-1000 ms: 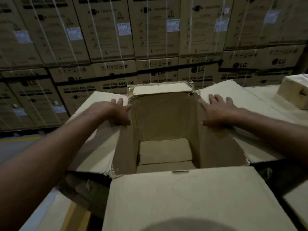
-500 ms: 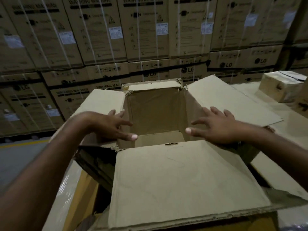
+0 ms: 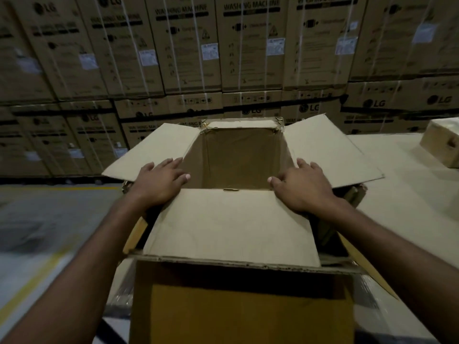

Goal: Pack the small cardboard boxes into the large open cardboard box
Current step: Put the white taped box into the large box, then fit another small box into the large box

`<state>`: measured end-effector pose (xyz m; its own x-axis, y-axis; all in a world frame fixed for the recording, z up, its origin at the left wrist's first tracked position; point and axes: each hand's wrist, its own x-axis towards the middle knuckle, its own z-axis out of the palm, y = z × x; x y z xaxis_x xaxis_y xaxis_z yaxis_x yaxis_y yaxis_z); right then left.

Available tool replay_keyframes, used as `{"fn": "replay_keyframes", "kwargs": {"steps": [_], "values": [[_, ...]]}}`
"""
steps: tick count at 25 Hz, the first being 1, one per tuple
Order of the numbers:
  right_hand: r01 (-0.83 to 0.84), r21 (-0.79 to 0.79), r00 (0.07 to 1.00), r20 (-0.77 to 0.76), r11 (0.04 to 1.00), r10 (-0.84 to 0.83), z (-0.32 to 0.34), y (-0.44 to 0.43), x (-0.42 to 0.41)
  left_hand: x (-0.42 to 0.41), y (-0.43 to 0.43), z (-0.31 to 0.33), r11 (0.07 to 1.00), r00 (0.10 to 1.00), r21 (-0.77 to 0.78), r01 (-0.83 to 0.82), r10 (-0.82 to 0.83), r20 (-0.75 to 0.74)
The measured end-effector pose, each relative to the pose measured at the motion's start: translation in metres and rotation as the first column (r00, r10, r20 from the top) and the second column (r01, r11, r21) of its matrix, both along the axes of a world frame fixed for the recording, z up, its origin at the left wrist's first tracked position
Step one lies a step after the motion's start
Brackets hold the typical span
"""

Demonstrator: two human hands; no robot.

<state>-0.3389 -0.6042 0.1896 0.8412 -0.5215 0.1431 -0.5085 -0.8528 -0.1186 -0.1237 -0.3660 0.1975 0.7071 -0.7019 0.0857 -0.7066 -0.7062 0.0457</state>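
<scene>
Large open brown cardboard box: 1, centre of view, upright w/ mouth facing up, just left of the worktop. Behind it is a wall of big brown strapped cartons printed "WASHING MACHINE" and "LG", stacked in at least 2 tiers. About 6 show across the top tier; the edges are cut off, so no exact count. Grey floor w/ yellow line lies at left. Pale flat worktop runs along the right.

Box has 4 flaps, all folded outward: left flap, right flap, short far flap, and the near flap towards the camera. Inner walls drop deep and the bottom isn't visible. Mouth looks near square, so the long axis seems to be vertical, but can't say for sure.

Small tan cardboard box w/ pale top: 1 only, on the worktop at the right edge, partly cut off, well apart from the big box.

Hands: 2, apart, one each side of the mouth, holding nothing. Left hand lies flat on the left flap by its fold, fingers straight, thumb over the mouth's edge. Right hand rests at the near-right corner, fingers spread onto the right flap.
</scene>
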Motion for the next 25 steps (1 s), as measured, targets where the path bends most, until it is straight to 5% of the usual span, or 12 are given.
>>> {"fn": "replay_keyframes", "kwargs": {"steps": [10, 15, 19, 25], "values": [[-0.057, 0.096, 0.989, 0.139, 0.994, 0.043, -0.007, 0.042, -0.084, -0.098, 0.032, 0.005, 0.971, 1.000, -0.238, 0.017, -0.016, 0.006], [-0.075, 0.175, 0.896, 0.443, 0.982, -0.011, -0.010, 0.079, -0.144, -0.180, 0.031, -0.010, 0.777, 0.990, -0.619, 0.119, -0.141, 0.013], [-0.065, 0.194, 0.769, 0.635, 0.979, -0.075, -0.033, 0.099, -0.204, -0.263, 0.011, -0.025, 0.665, 0.971, -0.720, 0.197, -0.236, 0.048], [0.002, 0.240, 0.711, 0.682, 0.971, -0.170, -0.064, 0.075, -0.319, -0.379, -0.030, -0.047, 0.563, 0.930, -0.791, 0.238, -0.366, 0.019]]}}
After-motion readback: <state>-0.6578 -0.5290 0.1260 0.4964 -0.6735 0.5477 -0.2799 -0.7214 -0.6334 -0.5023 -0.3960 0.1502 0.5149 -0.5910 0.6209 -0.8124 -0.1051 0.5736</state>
